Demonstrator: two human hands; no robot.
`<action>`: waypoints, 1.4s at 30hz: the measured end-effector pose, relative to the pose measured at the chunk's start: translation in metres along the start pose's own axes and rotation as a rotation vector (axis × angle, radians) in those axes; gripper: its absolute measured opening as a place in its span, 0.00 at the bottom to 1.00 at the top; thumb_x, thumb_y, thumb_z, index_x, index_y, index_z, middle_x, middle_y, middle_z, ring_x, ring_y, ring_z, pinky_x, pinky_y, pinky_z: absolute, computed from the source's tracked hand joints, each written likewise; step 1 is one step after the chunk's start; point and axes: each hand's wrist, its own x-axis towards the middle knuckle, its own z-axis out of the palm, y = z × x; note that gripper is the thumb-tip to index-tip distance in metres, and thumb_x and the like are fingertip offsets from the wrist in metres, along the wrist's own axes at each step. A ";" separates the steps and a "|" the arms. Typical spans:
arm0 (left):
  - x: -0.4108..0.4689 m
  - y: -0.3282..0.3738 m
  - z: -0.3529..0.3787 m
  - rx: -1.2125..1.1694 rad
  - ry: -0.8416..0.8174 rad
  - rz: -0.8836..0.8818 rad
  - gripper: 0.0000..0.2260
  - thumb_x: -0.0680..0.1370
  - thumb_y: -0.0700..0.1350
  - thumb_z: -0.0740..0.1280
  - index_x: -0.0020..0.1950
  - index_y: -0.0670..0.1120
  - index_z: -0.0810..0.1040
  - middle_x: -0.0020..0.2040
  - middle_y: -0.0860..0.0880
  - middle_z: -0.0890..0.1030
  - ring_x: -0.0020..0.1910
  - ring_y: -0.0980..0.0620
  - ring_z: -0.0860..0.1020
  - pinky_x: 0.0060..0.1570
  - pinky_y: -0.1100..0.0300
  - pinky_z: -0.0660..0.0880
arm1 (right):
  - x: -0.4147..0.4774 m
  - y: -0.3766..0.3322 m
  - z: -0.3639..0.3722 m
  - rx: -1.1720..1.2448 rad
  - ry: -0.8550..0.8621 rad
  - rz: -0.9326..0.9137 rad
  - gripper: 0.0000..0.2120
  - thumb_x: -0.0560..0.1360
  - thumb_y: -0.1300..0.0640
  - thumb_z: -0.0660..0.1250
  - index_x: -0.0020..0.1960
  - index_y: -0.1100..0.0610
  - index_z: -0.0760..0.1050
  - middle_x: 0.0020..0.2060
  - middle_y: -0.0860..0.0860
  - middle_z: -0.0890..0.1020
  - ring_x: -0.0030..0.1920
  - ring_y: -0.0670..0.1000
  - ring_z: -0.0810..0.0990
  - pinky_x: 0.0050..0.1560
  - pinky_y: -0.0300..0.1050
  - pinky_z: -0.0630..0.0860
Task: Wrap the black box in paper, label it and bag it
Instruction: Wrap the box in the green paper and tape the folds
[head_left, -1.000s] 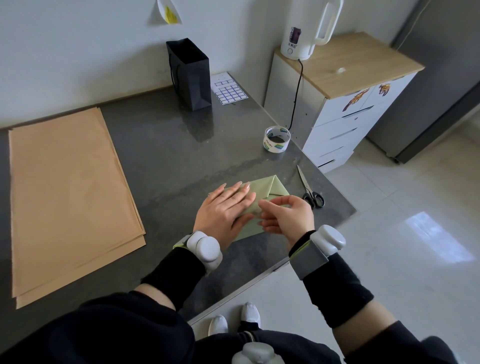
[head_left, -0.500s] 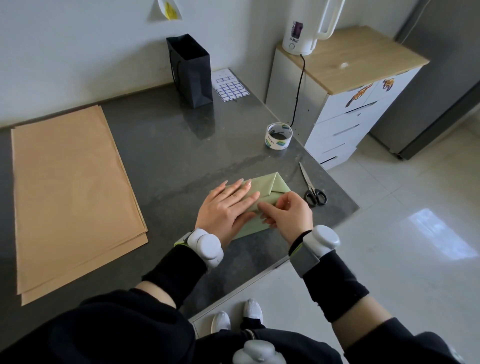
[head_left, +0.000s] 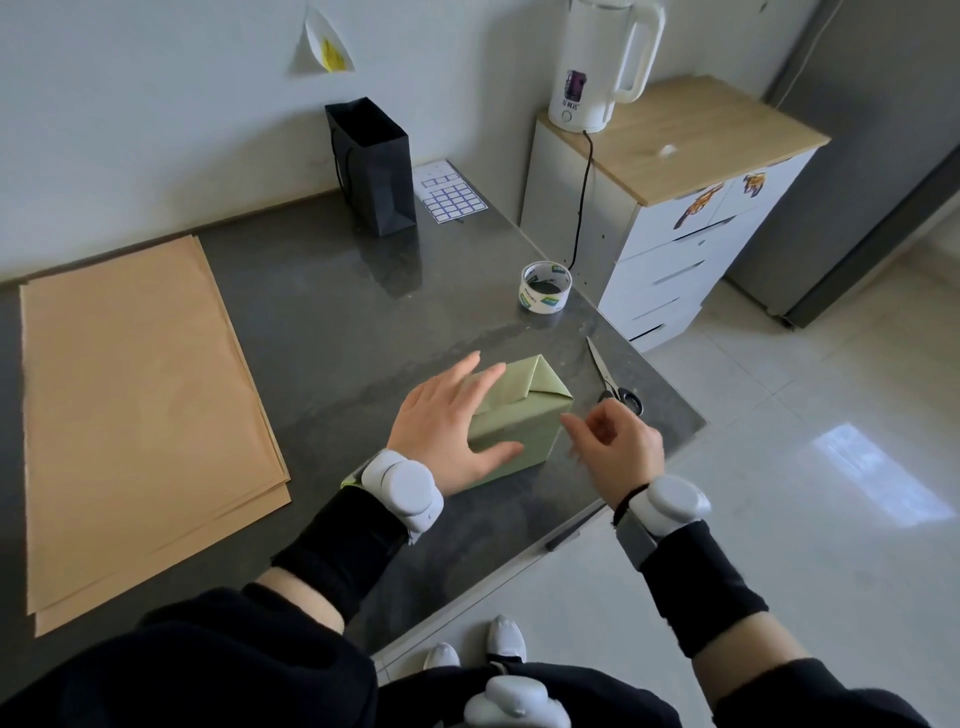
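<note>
We had our left hand (head_left: 447, 426) resting flat, fingers straight, on the green-wrapped box (head_left: 524, 415) near the front right corner of the dark countertop (head_left: 332, 322), while our right hand (head_left: 618, 447) hovered loosely curled and empty just beside it, scissors (head_left: 610, 375) nearby.

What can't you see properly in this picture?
All in the head view:
- The black box is fully hidden under the green paper.
- The right hand is blurred; whether it pinches anything is unclear.
- The label sheet has print too small to read.
- The kettle has its top cut off by the upper edge.
</note>
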 end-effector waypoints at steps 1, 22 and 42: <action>0.006 0.004 -0.003 0.081 -0.057 -0.029 0.42 0.67 0.70 0.62 0.76 0.57 0.52 0.77 0.51 0.55 0.74 0.50 0.58 0.69 0.56 0.55 | 0.003 0.005 -0.002 0.028 0.010 0.038 0.15 0.71 0.47 0.70 0.34 0.56 0.71 0.29 0.51 0.80 0.33 0.54 0.78 0.40 0.46 0.76; -0.005 -0.033 -0.013 -1.264 -0.051 -0.807 0.20 0.75 0.46 0.69 0.65 0.42 0.74 0.45 0.49 0.85 0.39 0.52 0.83 0.37 0.60 0.79 | 0.018 -0.007 0.012 0.842 -0.604 0.659 0.20 0.77 0.39 0.56 0.58 0.52 0.73 0.39 0.48 0.80 0.34 0.44 0.76 0.34 0.38 0.69; -0.048 -0.053 0.035 -1.268 -0.023 -1.278 0.30 0.71 0.70 0.62 0.56 0.46 0.81 0.49 0.45 0.84 0.48 0.44 0.82 0.57 0.50 0.76 | 0.000 -0.002 0.054 0.579 -0.553 0.724 0.22 0.78 0.38 0.53 0.51 0.53 0.76 0.42 0.48 0.80 0.42 0.48 0.78 0.40 0.42 0.74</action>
